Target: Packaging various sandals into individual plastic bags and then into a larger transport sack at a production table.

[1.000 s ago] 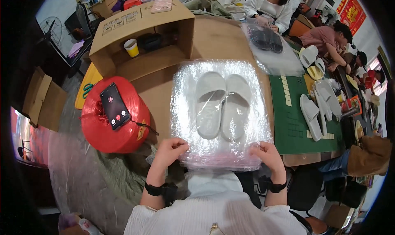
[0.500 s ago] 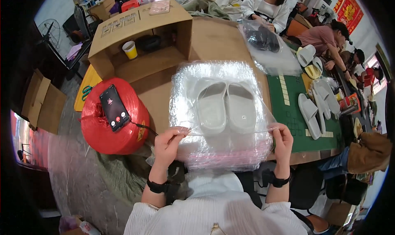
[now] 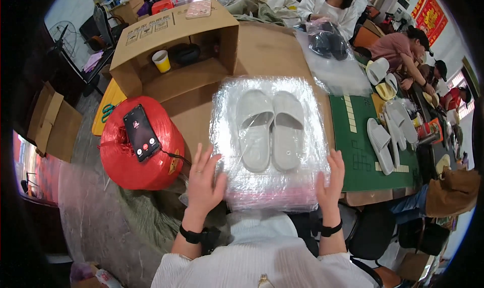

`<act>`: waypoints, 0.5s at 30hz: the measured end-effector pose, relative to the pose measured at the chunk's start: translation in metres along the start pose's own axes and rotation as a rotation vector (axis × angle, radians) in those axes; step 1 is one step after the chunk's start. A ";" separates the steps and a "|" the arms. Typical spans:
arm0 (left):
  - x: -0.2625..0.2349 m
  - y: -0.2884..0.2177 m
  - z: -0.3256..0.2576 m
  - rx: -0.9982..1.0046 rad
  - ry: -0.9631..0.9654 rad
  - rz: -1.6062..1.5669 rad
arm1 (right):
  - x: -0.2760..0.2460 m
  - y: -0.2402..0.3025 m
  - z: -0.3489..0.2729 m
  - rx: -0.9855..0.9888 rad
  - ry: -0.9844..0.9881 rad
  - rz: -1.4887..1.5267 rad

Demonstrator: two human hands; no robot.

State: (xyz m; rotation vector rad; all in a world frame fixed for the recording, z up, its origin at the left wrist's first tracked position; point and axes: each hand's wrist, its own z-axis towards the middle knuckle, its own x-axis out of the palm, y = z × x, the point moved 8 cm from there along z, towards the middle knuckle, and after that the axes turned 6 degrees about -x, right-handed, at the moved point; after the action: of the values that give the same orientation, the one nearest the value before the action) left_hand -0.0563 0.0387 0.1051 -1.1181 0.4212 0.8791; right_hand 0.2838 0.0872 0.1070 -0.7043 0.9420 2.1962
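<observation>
A pair of pale grey slippers (image 3: 287,142) lies side by side, toes away from me, on a stack of clear plastic bags (image 3: 275,187) with pink edges nearest me. I cannot tell whether the top bag's film covers them. Left of the stack, my left hand (image 3: 204,182) is open with its fingers spread and holds nothing. Opposite it, my right hand (image 3: 331,179) hovers open by the stack's right edge, also holding nothing.
To the left, a red twine roll (image 3: 118,167) carries a phone (image 3: 140,132). Behind it an open cardboard box (image 3: 174,28) holds a yellow-white cup (image 3: 161,61). Right, more slippers (image 3: 380,146) lie on a green mat (image 3: 353,159). A person (image 3: 330,8) sits across, near bagged dark slippers (image 3: 326,41).
Both hands have let go of the clear plastic bag's near edge and opened. The slippers now sit a little further left, with their toes farther from me.
</observation>
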 end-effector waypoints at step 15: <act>0.118 -0.004 0.001 0.036 0.271 0.083 | 0.105 0.008 -0.007 0.038 0.402 0.060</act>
State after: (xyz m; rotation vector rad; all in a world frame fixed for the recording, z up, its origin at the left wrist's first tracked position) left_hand 0.0181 0.0862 0.0260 -1.1973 0.7085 0.7902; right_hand 0.2113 0.1133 0.0346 -1.1397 1.2110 2.1208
